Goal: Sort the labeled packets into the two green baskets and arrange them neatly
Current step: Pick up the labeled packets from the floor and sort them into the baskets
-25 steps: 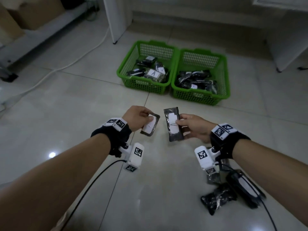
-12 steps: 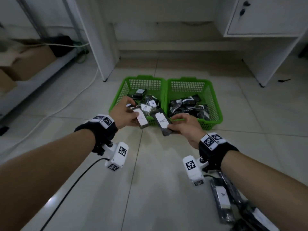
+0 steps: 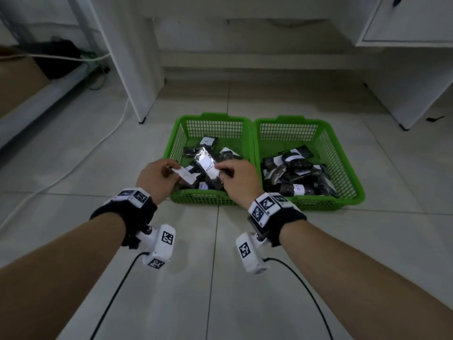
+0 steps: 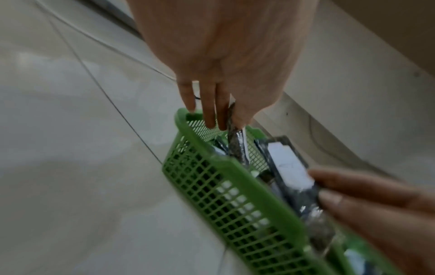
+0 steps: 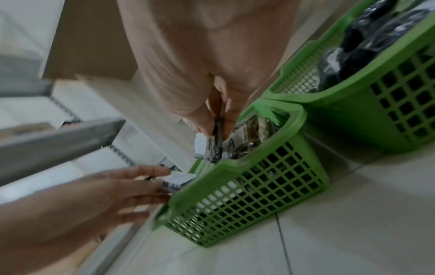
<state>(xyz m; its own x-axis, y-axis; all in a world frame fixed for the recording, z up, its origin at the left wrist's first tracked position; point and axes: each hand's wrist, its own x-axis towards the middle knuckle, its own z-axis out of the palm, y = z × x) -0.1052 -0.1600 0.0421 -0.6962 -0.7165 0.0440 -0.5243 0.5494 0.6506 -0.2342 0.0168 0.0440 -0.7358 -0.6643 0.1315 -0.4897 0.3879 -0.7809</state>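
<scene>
Two green baskets stand side by side on the floor: the left basket (image 3: 212,119) holds black packets labelled A, and the right basket (image 3: 343,165) holds more dark packets. My left hand (image 3: 172,171) pinches a white-labelled packet (image 3: 186,177) over the left basket's near-left corner. My right hand (image 3: 220,171) pinches another packet (image 3: 207,165), label up with an A on it, over the same basket. The left wrist view shows the left hand's packet (image 4: 235,143) edge-on between thumb and fingers. The right wrist view shows the right hand's packet (image 5: 217,141) pinched above the left basket (image 5: 294,119).
White desk legs (image 3: 133,69) and a cabinet (image 3: 404,20) stand behind the baskets. A white cable (image 3: 73,165) runs across the tiled floor at the left, beside a low shelf with a cardboard box (image 3: 17,87). Black wrist-camera cables trail beneath my forearms.
Both hands have carried their packets forward from above the bare floor to over the left basket. The view has tilted up, and the loose packets by my right arm have left the frame.
</scene>
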